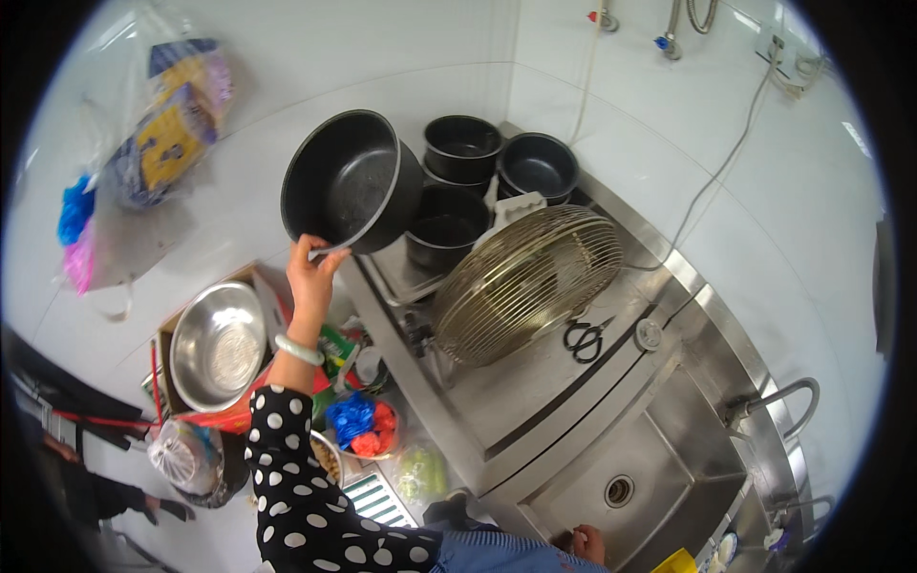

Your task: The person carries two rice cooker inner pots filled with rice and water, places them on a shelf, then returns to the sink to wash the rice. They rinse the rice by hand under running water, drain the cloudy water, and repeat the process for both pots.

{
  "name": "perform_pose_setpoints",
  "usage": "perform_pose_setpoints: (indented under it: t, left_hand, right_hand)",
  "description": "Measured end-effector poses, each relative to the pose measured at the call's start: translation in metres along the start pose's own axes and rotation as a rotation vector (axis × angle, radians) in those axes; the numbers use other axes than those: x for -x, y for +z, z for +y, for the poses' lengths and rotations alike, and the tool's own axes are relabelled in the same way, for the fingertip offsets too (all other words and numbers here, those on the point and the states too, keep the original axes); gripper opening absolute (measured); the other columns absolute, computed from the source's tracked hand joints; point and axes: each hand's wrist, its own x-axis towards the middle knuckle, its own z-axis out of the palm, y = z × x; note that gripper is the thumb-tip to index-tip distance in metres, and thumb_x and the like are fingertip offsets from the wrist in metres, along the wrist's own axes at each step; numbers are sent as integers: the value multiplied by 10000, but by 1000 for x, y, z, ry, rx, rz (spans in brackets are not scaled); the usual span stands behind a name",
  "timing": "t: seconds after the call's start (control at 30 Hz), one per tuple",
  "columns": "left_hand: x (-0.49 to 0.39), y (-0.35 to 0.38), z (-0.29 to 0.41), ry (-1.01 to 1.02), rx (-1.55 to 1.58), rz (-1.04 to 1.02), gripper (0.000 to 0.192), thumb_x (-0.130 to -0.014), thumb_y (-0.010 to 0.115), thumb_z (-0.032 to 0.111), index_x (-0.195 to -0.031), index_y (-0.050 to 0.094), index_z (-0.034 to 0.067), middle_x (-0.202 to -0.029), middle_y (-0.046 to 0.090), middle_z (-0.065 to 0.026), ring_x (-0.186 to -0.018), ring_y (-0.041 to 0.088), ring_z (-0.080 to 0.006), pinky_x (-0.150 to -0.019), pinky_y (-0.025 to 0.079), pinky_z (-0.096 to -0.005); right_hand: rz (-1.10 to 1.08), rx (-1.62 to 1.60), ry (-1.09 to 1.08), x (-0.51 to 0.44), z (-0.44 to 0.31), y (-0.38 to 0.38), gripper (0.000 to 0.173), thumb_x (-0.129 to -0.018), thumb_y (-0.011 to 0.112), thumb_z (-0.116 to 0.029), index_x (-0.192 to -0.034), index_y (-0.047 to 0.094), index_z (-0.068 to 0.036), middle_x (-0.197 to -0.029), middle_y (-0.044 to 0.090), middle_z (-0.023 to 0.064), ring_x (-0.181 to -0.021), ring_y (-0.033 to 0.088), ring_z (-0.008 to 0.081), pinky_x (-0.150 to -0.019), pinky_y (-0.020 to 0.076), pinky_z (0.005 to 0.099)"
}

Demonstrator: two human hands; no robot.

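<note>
My left hand point(313, 268) grips the rim of a large black cooking pot point(347, 186), thumb and fingers pinching its near edge. The pot is tilted so that its bare inside faces me, and it hangs above the counter's left end. Behind it stand more black pots: a rear one point(463, 149), one to its right point(539, 166) and one in front point(450, 225). My right hand point(589, 546) is at the near side of the steel sink point(623, 444), fingers curled. Only part of it shows, so whether it holds anything is unclear.
A caged electric fan point(534, 283) leans on the steel counter, beside black-handled scissors point(586, 340). A steel basin point(218, 347) rests in a cardboard box on the left. Bagged goods point(423, 473) lie on the floor. Another person's legs point(107, 490) show at far left.
</note>
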Motion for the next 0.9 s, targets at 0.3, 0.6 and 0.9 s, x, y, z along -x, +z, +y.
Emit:
perform_pose_setpoints:
  t: [0.3,0.6,0.9]
  left_hand:
    - [153,-119,147,411,-625,-63,298,-456,663,6,-708,511,59,-855,490,-146,-808,496,-333,-633,420,-372]
    - [306,-145,277,410,-686,-78,313,-473,726,73,-705,517,78,-873,511,-152,-824,500,-334,-657,425,-371]
    - [371,-146,338,315,-725,-229,296,-467,726,81,-687,528,82,-844,507,-144,-740,517,-318,-590,433,-353]
  right_hand:
    - [-314,183,-237,-8,-3,-16,345,-762,537,-198,-1027,457,8,-984,507,203,-902,488,338,-794,387,383]
    - [-472,338,-629,-22,28,-23,568,-750,552,-264,-1186,329,25,-1149,397,270,-1051,403,392,-879,345,393]
    - [-436,4,-1157,56,-63,-48,641,-648,668,-117,-1185,336,-5,-1306,190,247,-1116,360,369,-875,367,389]
